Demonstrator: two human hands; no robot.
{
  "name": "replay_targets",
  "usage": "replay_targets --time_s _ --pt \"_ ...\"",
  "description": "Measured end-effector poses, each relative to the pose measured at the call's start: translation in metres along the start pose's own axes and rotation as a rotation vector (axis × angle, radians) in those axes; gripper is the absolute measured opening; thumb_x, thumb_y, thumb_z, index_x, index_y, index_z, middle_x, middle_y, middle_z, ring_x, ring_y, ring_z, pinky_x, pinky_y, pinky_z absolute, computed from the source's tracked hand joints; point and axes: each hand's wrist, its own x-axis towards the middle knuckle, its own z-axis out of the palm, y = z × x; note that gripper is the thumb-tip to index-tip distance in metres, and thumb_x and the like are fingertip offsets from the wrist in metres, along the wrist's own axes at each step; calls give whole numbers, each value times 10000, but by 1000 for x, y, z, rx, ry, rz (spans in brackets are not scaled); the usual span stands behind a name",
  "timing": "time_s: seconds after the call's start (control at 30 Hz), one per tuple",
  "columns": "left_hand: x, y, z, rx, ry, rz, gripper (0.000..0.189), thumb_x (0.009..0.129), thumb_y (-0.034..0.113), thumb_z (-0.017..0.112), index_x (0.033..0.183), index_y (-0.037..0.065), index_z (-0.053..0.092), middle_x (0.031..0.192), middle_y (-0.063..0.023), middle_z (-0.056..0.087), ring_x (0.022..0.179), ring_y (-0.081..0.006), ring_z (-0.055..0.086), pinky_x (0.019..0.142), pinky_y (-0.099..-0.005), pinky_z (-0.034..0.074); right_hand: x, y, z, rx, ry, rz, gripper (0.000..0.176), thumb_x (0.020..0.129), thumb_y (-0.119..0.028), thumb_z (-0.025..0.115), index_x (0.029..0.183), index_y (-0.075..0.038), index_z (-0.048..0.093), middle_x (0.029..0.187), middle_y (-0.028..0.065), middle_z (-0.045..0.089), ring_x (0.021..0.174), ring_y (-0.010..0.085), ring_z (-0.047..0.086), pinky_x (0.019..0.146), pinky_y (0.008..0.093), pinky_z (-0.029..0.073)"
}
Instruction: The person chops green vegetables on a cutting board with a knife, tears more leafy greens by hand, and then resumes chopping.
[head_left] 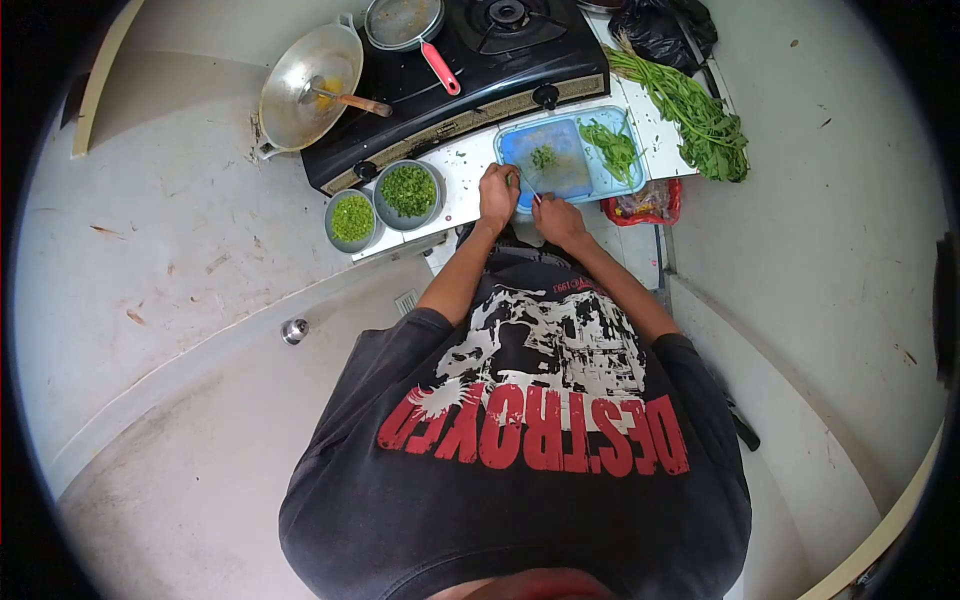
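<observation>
My right hand (pixel 560 220) is closed round the handle of a knife (pixel 529 184), its blade pointing up and left over a blue cutting board (pixel 565 172). My left hand (pixel 497 196) is at the board's left edge, fingers curled in. A bit of green shows at its fingertips, mostly hidden by the fingers. On the board, just beyond the blade, sits a small heap of chopped greens (pixel 543 157). Uncut leafy greens (pixel 612 150) lie to the right on the light blue tray (pixel 634 122) under the board.
Two bowls of chopped greens, one dark green (pixel 408 190) and one lighter (pixel 352 218), stand at left. Behind are a stove (pixel 450 120), a wok (pixel 285 95) with a ladle, and a red-handled strainer (pixel 440 70). A leafy bunch (pixel 700 120) and red basket (pixel 672 208) are at right.
</observation>
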Motion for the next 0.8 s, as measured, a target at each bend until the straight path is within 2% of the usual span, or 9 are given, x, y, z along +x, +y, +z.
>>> replay_targets --time_s 0.27,0.47,0.7,0.8 --pt "0 -3 -1 -11 2 9 122 822 40 653 906 10 736 884 -214 637 814 -391 654 780 -447 522 -10 4 -9 -51 21 -25 435 1002 -356 490 936 49 633 807 285 692 777 458 700 723 537 567" --pt "0 1 -7 -30 -53 -4 141 822 47 677 937 3 747 929 -210 665 874 -374 672 828 -426 527 -14 10 -11 -25 93 39 451 1000 -367 486 951 57 631 786 294 685 769 463 694 723 550 561" --pt "-9 -2 -12 -7 -36 108 204 837 24 645 1017 1 738 964 -189 649 853 -383 668 791 -441 542 -12 6 0 -41 5 -16 471 1013 -385 470 984 63 611 796 302 677 770 475 682 726 554 549" --pt "-10 1 -11 -54 -38 25 199 816 20 670 997 -30 737 978 -208 666 888 -381 676 826 -425 537 -11 4 2 -28 7 -13 472 1013 -384 470 980 65 609 797 300 679 772 475 682 728 551 550"
